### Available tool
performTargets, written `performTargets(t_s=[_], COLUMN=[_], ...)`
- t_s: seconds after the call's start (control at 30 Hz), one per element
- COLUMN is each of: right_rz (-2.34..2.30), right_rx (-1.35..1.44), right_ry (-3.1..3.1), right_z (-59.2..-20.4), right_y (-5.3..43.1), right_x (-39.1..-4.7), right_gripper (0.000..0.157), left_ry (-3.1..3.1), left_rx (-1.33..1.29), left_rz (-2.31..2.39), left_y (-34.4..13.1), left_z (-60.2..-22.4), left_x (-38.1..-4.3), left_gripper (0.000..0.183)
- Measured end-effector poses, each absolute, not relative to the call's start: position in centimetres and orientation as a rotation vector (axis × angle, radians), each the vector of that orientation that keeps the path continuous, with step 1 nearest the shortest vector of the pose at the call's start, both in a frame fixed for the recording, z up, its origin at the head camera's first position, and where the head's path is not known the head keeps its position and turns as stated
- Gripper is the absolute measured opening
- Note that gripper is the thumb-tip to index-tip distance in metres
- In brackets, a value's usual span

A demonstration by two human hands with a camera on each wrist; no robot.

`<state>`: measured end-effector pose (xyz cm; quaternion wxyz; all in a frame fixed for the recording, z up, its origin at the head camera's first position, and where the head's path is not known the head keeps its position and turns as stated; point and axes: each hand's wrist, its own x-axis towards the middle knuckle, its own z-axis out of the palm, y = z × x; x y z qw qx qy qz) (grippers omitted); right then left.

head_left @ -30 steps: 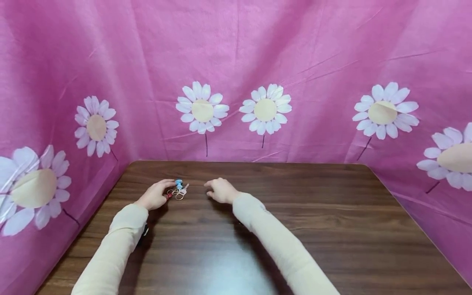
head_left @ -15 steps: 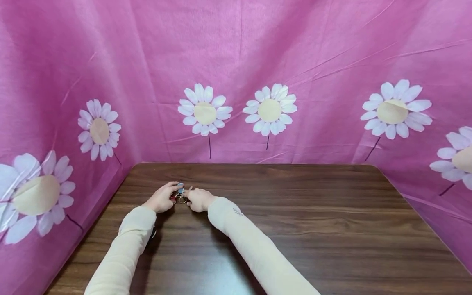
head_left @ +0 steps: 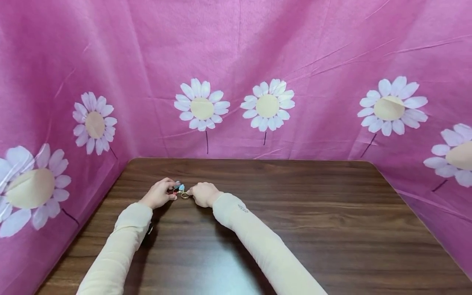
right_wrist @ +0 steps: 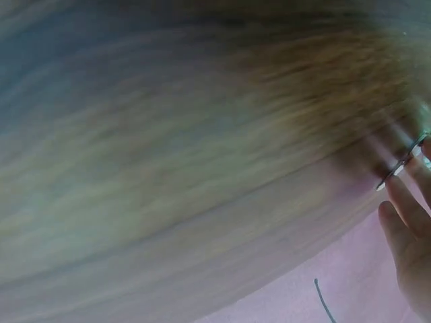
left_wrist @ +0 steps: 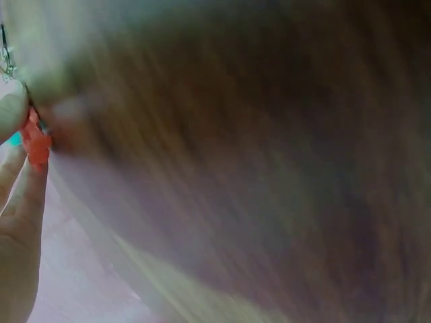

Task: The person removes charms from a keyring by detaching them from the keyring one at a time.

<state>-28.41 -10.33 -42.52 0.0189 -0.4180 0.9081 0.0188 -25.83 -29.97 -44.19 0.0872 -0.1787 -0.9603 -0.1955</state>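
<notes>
1 ring (head_left: pixel 184 198) is gold, 1 charm (left_wrist: pixel 36 141) red.

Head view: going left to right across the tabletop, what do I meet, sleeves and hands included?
Left sleeve → left hand → blue charm → right hand → right sleeve.

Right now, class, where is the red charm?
The red charm is at the left edge of the left wrist view, held in the left grip. The head view shows it beside the blue charm, toward the far left of the table.
</notes>
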Motion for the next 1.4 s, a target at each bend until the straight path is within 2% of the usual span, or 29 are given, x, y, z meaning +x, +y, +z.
performTargets(t_s=[0.17,0.43,0.63,0.8,0.97,1.1,1.4], right_rz=[0.052,0.079,-0.143,-0.193,-0.170,-0.255,-0.449], right_rx=[-1.296,-1.293,-1.202,-1.222,-1.278,-1.205,-1.072], right_ry=[2.838,2.827,2.847,2.856,2.861,2.847,2.779], right_z=[-41.9,-41.5,-42.4,-43.2,-43.2,-43.1,-43.1], right_y=[-9.4,-8.4,-8.4,-8.2,-8.0,-8.0,-7.5], right_x=[-28.2,-27.9,-28.1,-28.0,-27.9,-28.1,-28.1], right_gripper=[0.029,0.024,0.017,0.020,0.010,0.005,0.010], left_ry=[-2.877,-2.942,-2.947,-2.949,-2.932,-2.962,-3.046], left_rx=[-0.565,-0.590,-0.630,-0.752,-0.772,-0.707,-0.504], left_rz=[-0.567,-0.531,-0.631,-0.622,-0.559,-0.597,-0.701], left_y=[-29.0,-28.1,-27.5,-27.0,-26.7,-26.4,-25.4], left_z=[-43.4,-43.0,-42.9,-42.9,-42.9,-42.5,-42.7], left_x=[-25.4,-24.8,-24.9,-25.2,-25.1,-25.1,-25.2], left_gripper=[0.046,0.046,0.048,0.048,0.040,0.034,0.014])
